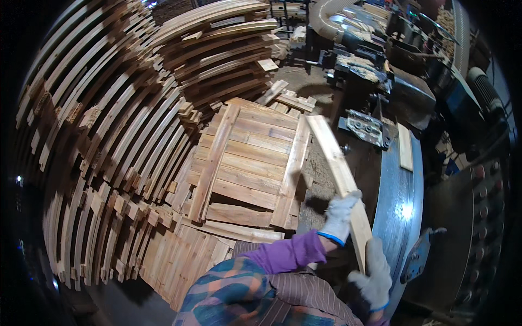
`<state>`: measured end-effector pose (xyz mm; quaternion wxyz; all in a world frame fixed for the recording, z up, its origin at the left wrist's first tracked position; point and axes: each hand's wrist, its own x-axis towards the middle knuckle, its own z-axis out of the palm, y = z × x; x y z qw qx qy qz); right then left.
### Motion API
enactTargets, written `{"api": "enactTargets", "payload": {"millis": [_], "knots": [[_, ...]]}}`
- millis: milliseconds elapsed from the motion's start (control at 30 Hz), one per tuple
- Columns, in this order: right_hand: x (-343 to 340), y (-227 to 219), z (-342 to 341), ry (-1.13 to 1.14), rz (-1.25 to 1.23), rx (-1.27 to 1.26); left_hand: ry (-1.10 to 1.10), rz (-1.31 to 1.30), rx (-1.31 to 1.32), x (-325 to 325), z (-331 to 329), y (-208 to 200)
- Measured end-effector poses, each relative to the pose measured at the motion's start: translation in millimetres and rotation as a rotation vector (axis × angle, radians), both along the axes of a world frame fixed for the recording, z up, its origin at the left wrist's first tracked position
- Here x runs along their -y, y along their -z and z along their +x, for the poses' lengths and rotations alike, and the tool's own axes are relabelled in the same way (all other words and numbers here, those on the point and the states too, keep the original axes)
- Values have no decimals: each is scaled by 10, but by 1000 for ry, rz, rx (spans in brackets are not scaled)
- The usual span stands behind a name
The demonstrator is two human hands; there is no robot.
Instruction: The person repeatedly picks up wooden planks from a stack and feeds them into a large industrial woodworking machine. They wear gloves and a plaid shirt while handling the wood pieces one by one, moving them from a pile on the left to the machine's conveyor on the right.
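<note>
A pale board (pixel 330 155) slants right of centre in the frame, clamped in the gloved left hand (pixel 343 214). The right hand (pixel 375 277) meets its lower end; whether those fingers close round it, I cannot tell. Just left lies a slatted wooden panel (pixel 253 155); to the right, a shiny metal machine bed (pixel 399 190) bears a short board (pixel 404 146). Stacked wood (pixel 103 130) crowds the left, cut by the dark rim. Machinery at upper right is hard to make out above the littered floor (pixel 296 76).
</note>
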<state>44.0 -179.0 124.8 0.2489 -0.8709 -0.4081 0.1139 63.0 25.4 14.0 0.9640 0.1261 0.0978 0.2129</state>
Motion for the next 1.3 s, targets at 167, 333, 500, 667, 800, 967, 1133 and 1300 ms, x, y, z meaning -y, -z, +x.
{"api": "enactTargets", "payload": {"millis": [167, 333, 500, 667, 800, 967, 1133, 1300], "knots": [[803, 131, -989, 407, -152, 91, 626, 380, -298, 641, 46, -204], [626, 504, -902, 591, -527, 393, 87, 293, -460, -850, -1, -96], [217, 922, 673, 514, -357, 536, -473, 320, -385, -3619, -78, 57], [-368, 1236, 2148, 469, -259, 660, -980, 165, -572, -5691, -323, -80], [-954, 1099, 2765, 622, -6, 287, -1116, 169, -613, -6572, -350, -105], [-3347, 341, 2376, 339, 440, -244, -984, 111, -188, -7118, -464, 129], [-5676, 866, 3238, 193, 897, -1305, -1012, 335, -248, -7591, -717, 523], [-7007, 1241, 3523, 50, 702, -1555, -912, 1183, -1500, -7721, -503, 506]]}}
